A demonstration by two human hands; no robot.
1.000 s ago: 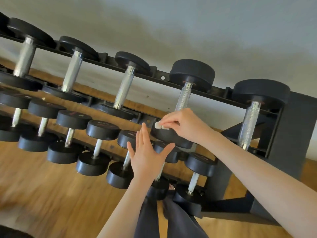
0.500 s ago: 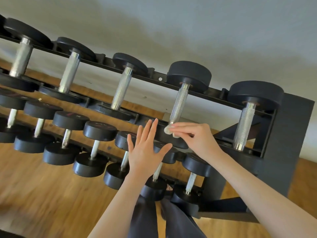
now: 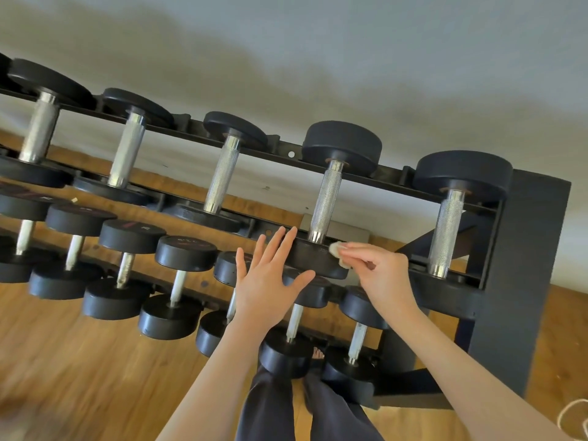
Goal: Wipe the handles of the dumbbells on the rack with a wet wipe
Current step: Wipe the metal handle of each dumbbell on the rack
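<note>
Black rubber-headed dumbbells sit in rows on a dark metal rack [image 3: 525, 281], seen from above through a head-worn camera. On the top tier, 5 dumbbells with knurled chrome handles are in view. The second one from the right [image 3: 342, 148] has its handle [image 3: 326, 202] bare and untouched. At the near head of that dumbbell [image 3: 313, 257], the person's right hand [image 3: 381, 275] pinches a small, crumpled white wet wipe [image 3: 339, 253] between thumb and fingertips; the wipe touches the top edge of that head, just beside the base of the handle and to its right. The left hand [image 3: 267, 288] is released, fingers straight and spread, palm facing the rack in front of the same near head; whether it actually touches the rubber cannot be told. The rightmost top-tier dumbbell [image 3: 461, 173] stands apart from both hands, its handle [image 3: 447, 230] clear of them. A lower tier holds smaller dumbbells [image 3: 187, 253] with thinner handles, partly hidden behind the left forearm. Below the arms, dark trouser legs [image 3: 270, 409] stand on a wooden floor [image 3: 79, 377], and a pale grey wall [image 3: 350, 43] rises behind the rack.
</note>
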